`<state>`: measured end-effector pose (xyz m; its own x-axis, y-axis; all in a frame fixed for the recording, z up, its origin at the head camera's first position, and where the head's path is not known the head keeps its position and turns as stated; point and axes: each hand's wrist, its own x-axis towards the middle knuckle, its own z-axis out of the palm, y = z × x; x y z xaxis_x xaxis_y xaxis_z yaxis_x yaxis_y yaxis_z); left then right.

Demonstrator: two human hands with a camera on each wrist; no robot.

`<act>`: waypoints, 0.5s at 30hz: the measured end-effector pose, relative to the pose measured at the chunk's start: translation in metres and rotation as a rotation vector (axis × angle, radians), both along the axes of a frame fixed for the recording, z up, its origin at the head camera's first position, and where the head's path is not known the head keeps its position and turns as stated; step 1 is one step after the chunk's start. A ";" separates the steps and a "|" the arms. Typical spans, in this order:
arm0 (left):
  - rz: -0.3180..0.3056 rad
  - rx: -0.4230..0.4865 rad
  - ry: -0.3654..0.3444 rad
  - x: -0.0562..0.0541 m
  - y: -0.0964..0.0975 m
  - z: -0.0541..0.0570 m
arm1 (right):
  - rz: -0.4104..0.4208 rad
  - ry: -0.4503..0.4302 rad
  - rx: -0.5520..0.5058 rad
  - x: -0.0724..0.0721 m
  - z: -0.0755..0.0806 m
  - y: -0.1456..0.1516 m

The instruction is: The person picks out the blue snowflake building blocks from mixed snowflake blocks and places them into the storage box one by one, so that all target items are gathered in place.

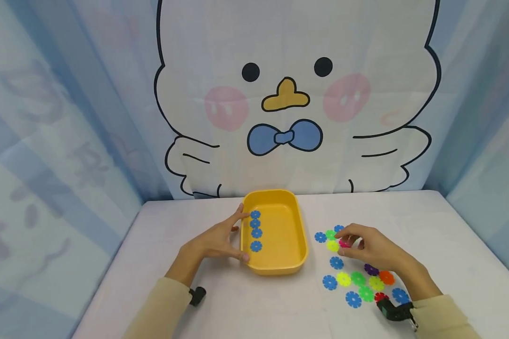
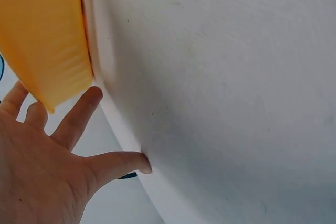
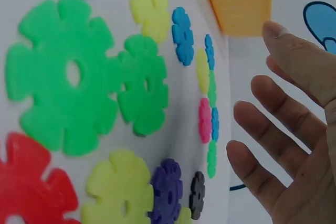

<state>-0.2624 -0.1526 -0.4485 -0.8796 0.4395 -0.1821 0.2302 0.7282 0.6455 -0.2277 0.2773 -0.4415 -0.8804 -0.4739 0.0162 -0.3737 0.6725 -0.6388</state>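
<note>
A yellow plastic tray point(image 1: 282, 235) holds a column of several blue notched discs point(image 1: 256, 233) along its left side. My left hand point(image 1: 216, 241) rests against the tray's left wall, thumb and fingers spread along the rim. In the left wrist view the fingers of that hand look fairly straight beside the tray's outer wall point(image 2: 47, 40). My right hand point(image 1: 371, 247) hovers over loose notched discs right of the tray, its fingers loosely bent with nothing between them. Close to its fingertips lie a pink disc point(image 1: 344, 243) and a yellow disc point(image 1: 332, 246).
More flat discs are scattered on the white table point(image 1: 280, 306): green point(image 1: 358, 278), orange point(image 1: 387, 278), purple point(image 1: 371, 269), red point(image 1: 381, 296) and blue point(image 1: 353, 299). A curtain with a cartoon bird point(image 1: 286, 169) hangs behind the table.
</note>
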 end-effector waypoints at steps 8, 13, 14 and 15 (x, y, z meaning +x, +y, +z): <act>-0.033 0.028 -0.001 -0.002 -0.006 -0.001 | 0.001 -0.050 0.041 -0.001 -0.012 -0.006; -0.022 0.025 -0.008 -0.001 -0.006 -0.001 | 0.001 -0.031 0.058 0.000 -0.016 -0.005; -0.022 0.027 -0.010 -0.001 -0.005 -0.001 | 0.001 -0.027 0.063 0.000 -0.017 -0.005; -0.023 0.025 -0.011 -0.001 -0.005 -0.001 | 0.001 -0.026 0.067 0.000 -0.017 -0.005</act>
<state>-0.2635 -0.1577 -0.4492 -0.8671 0.4641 -0.1809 0.2392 0.7065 0.6661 -0.2275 0.2725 -0.4586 -0.8797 -0.4740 -0.0383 -0.3585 0.7138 -0.6016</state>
